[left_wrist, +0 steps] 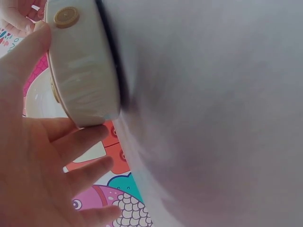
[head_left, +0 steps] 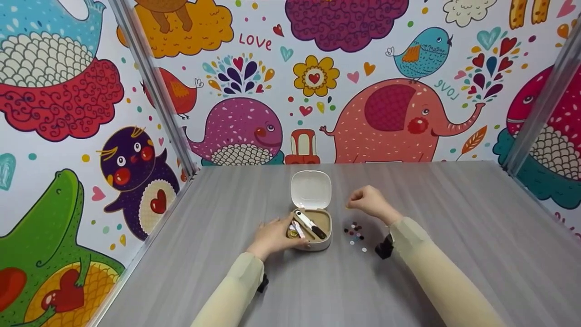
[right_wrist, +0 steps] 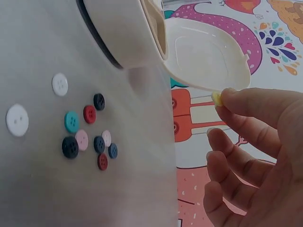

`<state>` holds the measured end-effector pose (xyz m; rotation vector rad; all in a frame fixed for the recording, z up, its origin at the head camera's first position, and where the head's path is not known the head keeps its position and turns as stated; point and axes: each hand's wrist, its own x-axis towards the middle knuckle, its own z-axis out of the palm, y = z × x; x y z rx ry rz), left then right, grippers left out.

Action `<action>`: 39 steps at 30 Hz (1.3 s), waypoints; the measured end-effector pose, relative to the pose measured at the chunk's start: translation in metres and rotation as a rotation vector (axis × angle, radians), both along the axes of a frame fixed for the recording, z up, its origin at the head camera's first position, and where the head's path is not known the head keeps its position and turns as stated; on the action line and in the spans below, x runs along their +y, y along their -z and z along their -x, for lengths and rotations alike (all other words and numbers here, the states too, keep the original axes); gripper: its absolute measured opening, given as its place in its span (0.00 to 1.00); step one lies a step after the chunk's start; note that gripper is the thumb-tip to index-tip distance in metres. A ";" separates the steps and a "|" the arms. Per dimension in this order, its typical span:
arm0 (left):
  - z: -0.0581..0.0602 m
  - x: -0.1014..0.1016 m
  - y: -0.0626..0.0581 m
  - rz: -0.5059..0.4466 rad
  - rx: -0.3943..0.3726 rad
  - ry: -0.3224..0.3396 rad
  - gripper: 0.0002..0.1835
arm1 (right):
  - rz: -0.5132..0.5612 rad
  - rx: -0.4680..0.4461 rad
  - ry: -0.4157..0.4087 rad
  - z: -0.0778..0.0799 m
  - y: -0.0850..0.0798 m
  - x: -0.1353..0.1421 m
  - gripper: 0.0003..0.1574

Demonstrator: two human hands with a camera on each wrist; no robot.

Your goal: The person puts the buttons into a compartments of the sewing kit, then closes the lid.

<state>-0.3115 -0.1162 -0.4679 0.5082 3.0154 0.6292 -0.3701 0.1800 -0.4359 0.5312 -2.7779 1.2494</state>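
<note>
A small cream sewing box (head_left: pixel 320 245) stands on the table with its white lid (head_left: pixel 311 188) swung up at the back. My left hand (head_left: pixel 272 237) grips the box at its left side, the thumb along the front edge. Inside lie a white-and-black tool (head_left: pixel 310 224) and a gold round piece (head_left: pixel 293 233). Right of the lid, my right hand (head_left: pixel 373 204) is raised above the table, pinching a small yellow button (right_wrist: pixel 217 98) between thumb and index finger. Below that hand, loose buttons in several colours are scattered, among them a teal button (right_wrist: pixel 71 122) and a white button (right_wrist: pixel 17 120).
The grey wood-grain table (head_left: pixel 204 272) runs back to a wall (head_left: pixel 254 136) printed with cartoon animals. Metal posts (head_left: pixel 159 91) rise at the back corners. A gold button-shaped clasp (left_wrist: pixel 66 17) sits on the box's front.
</note>
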 end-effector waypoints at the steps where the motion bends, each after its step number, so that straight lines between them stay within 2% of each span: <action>1: 0.000 0.000 0.000 -0.001 0.001 0.001 0.54 | -0.001 -0.004 0.001 0.000 0.001 -0.002 0.05; 14: 0.000 0.000 0.001 0.014 0.010 -0.007 0.53 | -0.011 0.019 -0.037 0.000 0.010 -0.016 0.04; 26: 0.001 0.001 0.001 0.012 -0.010 -0.019 0.53 | 0.004 -0.034 -0.085 -0.004 0.018 -0.031 0.05; 35: 0.002 0.001 0.000 -0.006 -0.006 -0.013 0.52 | -0.001 -0.049 -0.090 -0.006 0.020 -0.040 0.06; 39: 0.000 0.001 0.001 -0.010 -0.012 -0.012 0.52 | 0.001 -0.069 -0.128 -0.009 0.025 -0.042 0.05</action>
